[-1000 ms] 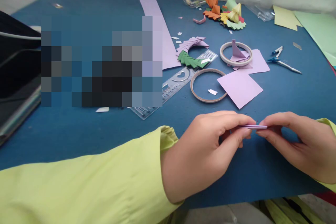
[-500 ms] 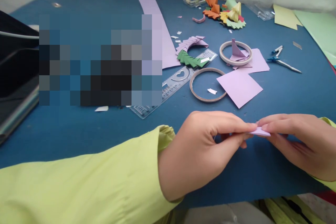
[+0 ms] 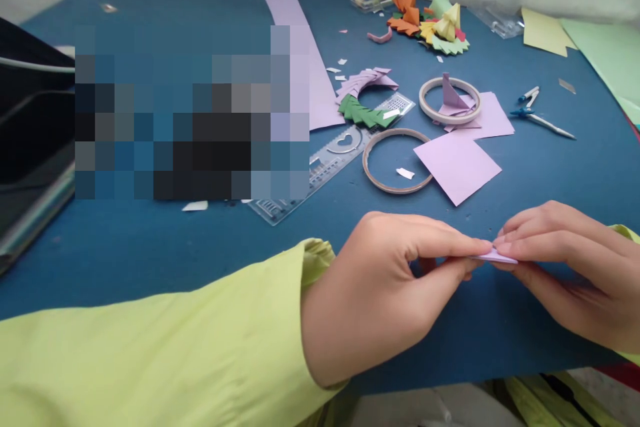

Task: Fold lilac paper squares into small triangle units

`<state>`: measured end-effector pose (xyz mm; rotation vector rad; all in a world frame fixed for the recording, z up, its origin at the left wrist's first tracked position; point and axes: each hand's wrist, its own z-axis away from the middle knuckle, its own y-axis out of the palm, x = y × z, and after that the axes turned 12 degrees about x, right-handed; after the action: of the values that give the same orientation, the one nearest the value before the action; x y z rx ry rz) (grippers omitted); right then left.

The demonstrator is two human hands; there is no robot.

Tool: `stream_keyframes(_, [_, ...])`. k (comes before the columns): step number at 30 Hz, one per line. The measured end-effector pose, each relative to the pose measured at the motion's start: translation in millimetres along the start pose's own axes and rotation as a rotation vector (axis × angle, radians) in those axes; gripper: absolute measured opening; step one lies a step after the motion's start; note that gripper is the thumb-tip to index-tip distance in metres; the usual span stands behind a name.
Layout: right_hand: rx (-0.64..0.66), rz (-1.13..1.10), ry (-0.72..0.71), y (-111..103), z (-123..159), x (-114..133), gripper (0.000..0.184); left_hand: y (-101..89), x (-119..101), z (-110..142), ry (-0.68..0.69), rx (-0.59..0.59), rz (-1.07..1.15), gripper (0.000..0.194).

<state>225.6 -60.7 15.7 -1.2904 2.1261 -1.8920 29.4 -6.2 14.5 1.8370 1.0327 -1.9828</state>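
Observation:
Between the fingertips of both hands is a small folded piece of purple paper point(image 3: 496, 257), mostly covered by the fingers. My left hand point(image 3: 400, 287) pinches its left side between thumb and fingers. From the right, my right hand point(image 3: 575, 267) grips the other side, its fingertips almost meeting those of the left. A flat purple paper square point(image 3: 459, 167) lies just beyond the hands, one corner over a brown tape roll point(image 3: 367, 170). Behind it, a white tape roll point(image 3: 425, 107) rests around a folded purple piece point(image 3: 453, 97).
A half ring of folded purple and green paper point(image 3: 365, 110) lies by a clear ruler point(image 3: 335, 153). Farther back are a long purple sheet point(image 3: 305, 47), orange and yellow folded models point(image 3: 445, 27), a blue-and-white compass point(image 3: 545, 123) and green paper point(image 3: 610, 67). Pixelation hides the left area.
My right hand has shifted slightly, its fingers rising a little over the folded paper. The left hand keeps nearly the same pinch. Objects on the table stay where they were.

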Motion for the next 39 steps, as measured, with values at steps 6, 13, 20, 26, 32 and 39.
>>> stream_keyframes(6, [-0.005,-0.065,0.053,4,3,0,0.016,1.4,1,-2,-0.175,0.102,0.179,0.015])
stream_keyframes(13, [0.061,-0.363,0.262,1,-1,-3,0.007,-6.9,-2,-11,-0.422,0.210,0.513,0.015])
stream_keyframes(20, [0.160,-0.531,0.410,-2,-6,-6,0.016,-10.1,-3,-17,-0.427,0.258,0.606,0.019])
stream_keyframes(26, [0.233,-0.491,0.273,-2,-3,-6,0.009,-5.8,-3,-14,-0.494,0.250,0.503,0.011])
stream_keyframes(32, [0.258,-0.338,0.158,1,-2,-11,0.019,2.8,4,-7,-0.370,0.241,0.448,0.012])
stream_keyframes(39, [0.193,-0.314,0.102,6,-1,-14,0.010,1.6,7,-5,-0.181,0.190,0.204,0.017])
